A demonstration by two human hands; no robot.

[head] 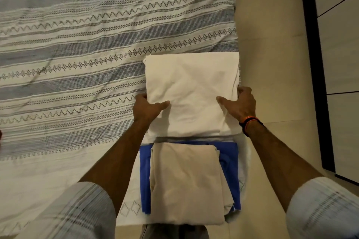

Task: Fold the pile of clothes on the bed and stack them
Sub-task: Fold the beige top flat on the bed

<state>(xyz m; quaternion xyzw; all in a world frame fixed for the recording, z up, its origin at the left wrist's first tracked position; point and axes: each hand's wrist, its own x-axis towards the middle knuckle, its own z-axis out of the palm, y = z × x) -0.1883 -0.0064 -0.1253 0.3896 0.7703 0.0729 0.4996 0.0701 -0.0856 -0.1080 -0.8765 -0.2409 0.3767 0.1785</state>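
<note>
hands (194,105) gripping white folded cloth (191,83), beige-blue stack (186,182) nearer, bedspread (77,54)

Blue-grey striped, zigzag-patterned bedcover (81,48) spread over the bed, beige tiled floor (272,44) alongside, dark-framed pale panel (338,44) at far right.

Both my arms outstretched, forearms bare; my left hand (148,107) and right hand (240,104) each pinching cloth edge, thumbs on top, fingers curled beneath; band on right wrist.

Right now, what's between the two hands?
Head view: only the folded white cloth spans between the left hand and right hand; both grip its side edges.
</note>
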